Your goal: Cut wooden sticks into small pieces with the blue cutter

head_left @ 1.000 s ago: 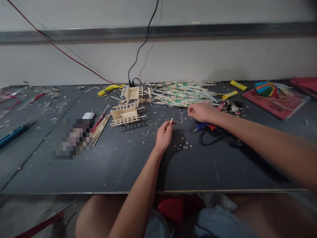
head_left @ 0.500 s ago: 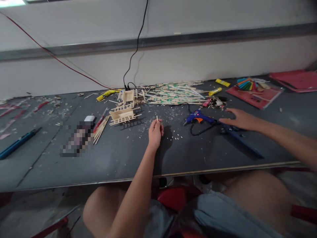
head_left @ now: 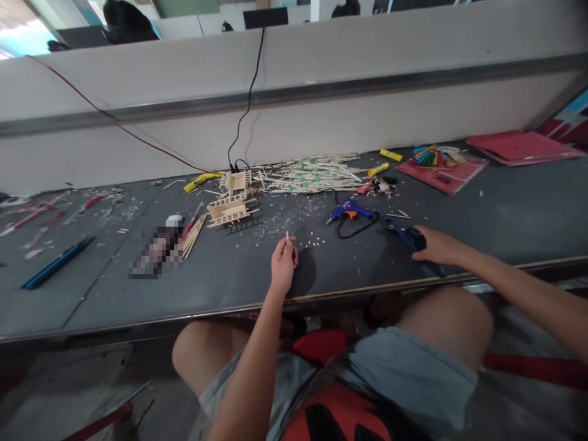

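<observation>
- Counter (head_left: 229, 278): dark grey surface, littered with shavings and offcuts, set against a pale partition (head_left: 174, 76).
- Stick pile (head_left: 316, 176): pale wooden sticks with green-marked wrappings, heaped at the rear against the partition.
- Red folders (head_left: 514, 149): lying flat at the right rear corner.
- Right hand (head_left: 429, 245): thumb and fingers curved either side of the dark blue tool (head_left: 406, 235), near the counter's front edge. Whether the grip is firm cannot be told; the tool's exact type is not clear.
- Left hand (head_left: 283, 260): closed in a narrow pinch, holding the short stick upright above the counter, near its front edge.
- Glue gun (head_left: 353, 209): blue body, orange trigger, on its side between the two hands and further back; its black cord loops beside it.
- Front wooden model (head_left: 228, 212): box-like, with ladder-like sides, left of and behind the left hand; the rear wooden model (head_left: 236, 182) stands just behind it.
- Loose stick bundle (head_left: 193, 236): fanned out left of the front model.
- Short stick (head_left: 287, 235): its tip projects above the left hand's thumb.
- Cut wooden bits (head_left: 315, 241): scattered on the counter just right of the left hand.
</observation>
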Tool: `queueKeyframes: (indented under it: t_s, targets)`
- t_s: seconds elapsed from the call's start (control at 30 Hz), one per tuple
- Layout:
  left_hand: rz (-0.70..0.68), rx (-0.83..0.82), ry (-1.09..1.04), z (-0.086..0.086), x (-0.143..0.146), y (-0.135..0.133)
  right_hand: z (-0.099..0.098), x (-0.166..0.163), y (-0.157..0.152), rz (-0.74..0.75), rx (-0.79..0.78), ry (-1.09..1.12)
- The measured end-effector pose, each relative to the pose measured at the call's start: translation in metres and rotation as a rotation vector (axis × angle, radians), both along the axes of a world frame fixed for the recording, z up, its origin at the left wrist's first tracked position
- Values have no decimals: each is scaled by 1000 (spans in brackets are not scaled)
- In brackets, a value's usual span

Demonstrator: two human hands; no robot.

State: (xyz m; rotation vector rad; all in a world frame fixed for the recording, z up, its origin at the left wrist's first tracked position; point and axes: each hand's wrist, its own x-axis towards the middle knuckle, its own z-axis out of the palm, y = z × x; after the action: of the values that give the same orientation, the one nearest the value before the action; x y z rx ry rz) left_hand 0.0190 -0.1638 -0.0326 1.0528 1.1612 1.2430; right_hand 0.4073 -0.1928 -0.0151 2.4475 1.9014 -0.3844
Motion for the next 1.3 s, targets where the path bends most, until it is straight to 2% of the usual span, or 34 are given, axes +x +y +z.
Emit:
queueKeyframes:
  t_s: [0.07,0.13,0.23,0.33,0.47,0.57,0.8,1.3]
  targets:
    - [-22,11,57,0,1,-10,7,-6,-4,-30,-90,-17]
    - [-60,35,117,0,3,-16,16,-18,-9,-62,-85,-26]
    - [-127,83,181,0,12,-22,31,-54,-19,6,50,66]
    - [-168,91,177,0,26,-25,40,-104,-30,143,210,229]
    - [-199,92,132,-2,42,-26,38,-165,-36,280,360,364]
    - [-219,101,115,-4,44,-26,27,-187,-34,313,425,434]
    - [-247,157,118,-6,39,-28,4,-189,-34,296,507,472]
    - [-209,145,63,-3,38,-31,1,-192,-36,301,535,455]
